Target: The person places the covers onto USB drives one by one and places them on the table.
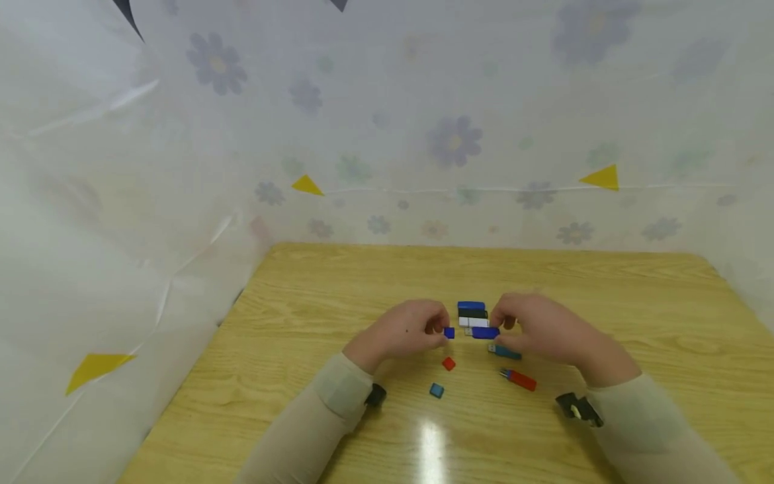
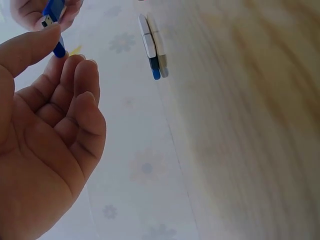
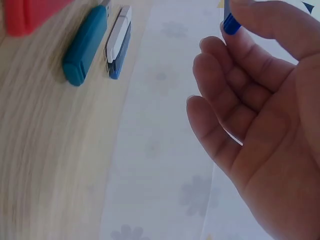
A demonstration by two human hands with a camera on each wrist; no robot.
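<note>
My left hand (image 1: 414, 329) pinches a small blue cap (image 1: 449, 333) between thumb and fingertips. Facing it, my right hand (image 1: 541, 329) grips a blue USB stick (image 1: 485, 333) by its rear end, its bare metal plug pointing left toward the cap. A gap separates cap and plug. In the left wrist view the cap (image 2: 59, 49) shows under the thumb, with the stick (image 2: 54, 10) behind it. The right wrist view catches just the stick's blue end (image 3: 231, 24) between thumb and forefinger; the rest is out of frame.
Behind the hands lie a blue stick (image 1: 471, 305), a black one (image 1: 472, 313) and a white one (image 1: 474, 323) side by side. Nearer are an uncapped teal USB stick (image 1: 508, 353), an uncapped red one (image 1: 523, 380), a red cap (image 1: 449, 364) and a teal cap (image 1: 437, 390) on the wooden table (image 1: 338, 282).
</note>
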